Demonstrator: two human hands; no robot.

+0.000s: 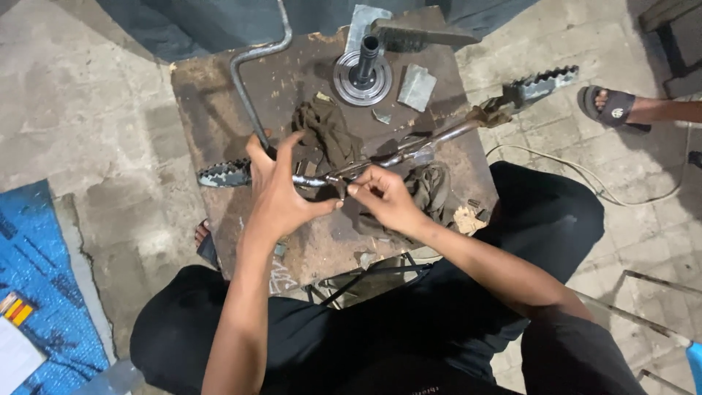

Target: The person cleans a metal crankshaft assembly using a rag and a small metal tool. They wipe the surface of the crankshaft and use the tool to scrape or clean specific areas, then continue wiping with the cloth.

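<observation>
Holding the long bent grey metal footrest bar (380, 157) steady over the rusty brown metal table (212, 110), the left hand (278, 194) wraps it loosely while the right hand (384, 197) pinches a tiny part against its middle, beside the dirty olive rag (329, 132).

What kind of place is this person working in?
Probably a small repair workshop. A worn metal worktable stands on a bare concrete floor, and the hands work on a footrest bar, with a dirty rag and a round metal hub nearby.
</observation>
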